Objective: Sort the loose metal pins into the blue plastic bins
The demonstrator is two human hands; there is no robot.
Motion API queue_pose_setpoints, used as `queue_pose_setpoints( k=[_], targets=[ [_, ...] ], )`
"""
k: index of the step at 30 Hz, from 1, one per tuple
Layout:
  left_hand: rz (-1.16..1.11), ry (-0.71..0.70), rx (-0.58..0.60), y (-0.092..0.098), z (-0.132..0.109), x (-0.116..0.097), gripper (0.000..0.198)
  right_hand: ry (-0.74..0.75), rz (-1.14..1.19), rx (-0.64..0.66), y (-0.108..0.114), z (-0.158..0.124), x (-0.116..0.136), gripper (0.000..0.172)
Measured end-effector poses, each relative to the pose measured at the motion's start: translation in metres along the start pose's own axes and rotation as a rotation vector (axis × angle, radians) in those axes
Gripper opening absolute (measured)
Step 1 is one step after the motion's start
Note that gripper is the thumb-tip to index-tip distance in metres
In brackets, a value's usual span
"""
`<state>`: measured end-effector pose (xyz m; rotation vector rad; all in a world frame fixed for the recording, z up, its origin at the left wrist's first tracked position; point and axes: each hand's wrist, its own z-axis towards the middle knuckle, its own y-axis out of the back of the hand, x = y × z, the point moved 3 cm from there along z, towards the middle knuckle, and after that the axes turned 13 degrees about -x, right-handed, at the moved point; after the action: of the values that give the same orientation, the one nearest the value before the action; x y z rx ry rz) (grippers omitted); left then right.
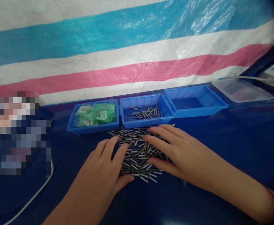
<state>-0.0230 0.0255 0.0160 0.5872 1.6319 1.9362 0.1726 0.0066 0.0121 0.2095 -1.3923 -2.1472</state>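
A heap of small metal pins [137,153] lies on the dark blue table top [233,140]. My left hand [106,168] rests flat on the heap's left edge, fingers stretched out. My right hand [174,150] lies flat on the heap's right side, fingers spread and pointing left. Neither hand grips anything. Just behind the heap stand three blue bins: the left bin [93,116] holds green packets, the middle bin [145,112] holds more pins, and the right bin [194,101] looks empty.
A striped blue, white and pink tarp [127,50] hangs behind the bins. A clear plastic lid or tray [241,90] lies at the back right. A white cable [33,197] runs across the lower left. A blurred-out area covers the left.
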Motion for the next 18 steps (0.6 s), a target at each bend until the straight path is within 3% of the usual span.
queue_pose_setpoints(
  k=[2,5,11,18],
  targets=[
    [-0.014,-0.064,-0.084,-0.005,-0.003,0.002,0.074,0.011,0.021,0.004,-0.003,-0.001,0.000,0.047],
    [-0.029,-0.098,-0.096,-0.012,-0.006,0.003,0.078,-0.001,0.041,0.028,-0.005,-0.003,0.001,0.040],
    [-0.017,-0.091,-0.071,-0.013,-0.009,0.001,0.065,0.010,0.083,0.039,-0.002,-0.001,0.003,0.013],
    [0.006,-0.089,-0.053,-0.014,-0.009,0.000,0.048,0.045,0.075,0.019,0.001,-0.002,0.004,0.015]
  ],
)
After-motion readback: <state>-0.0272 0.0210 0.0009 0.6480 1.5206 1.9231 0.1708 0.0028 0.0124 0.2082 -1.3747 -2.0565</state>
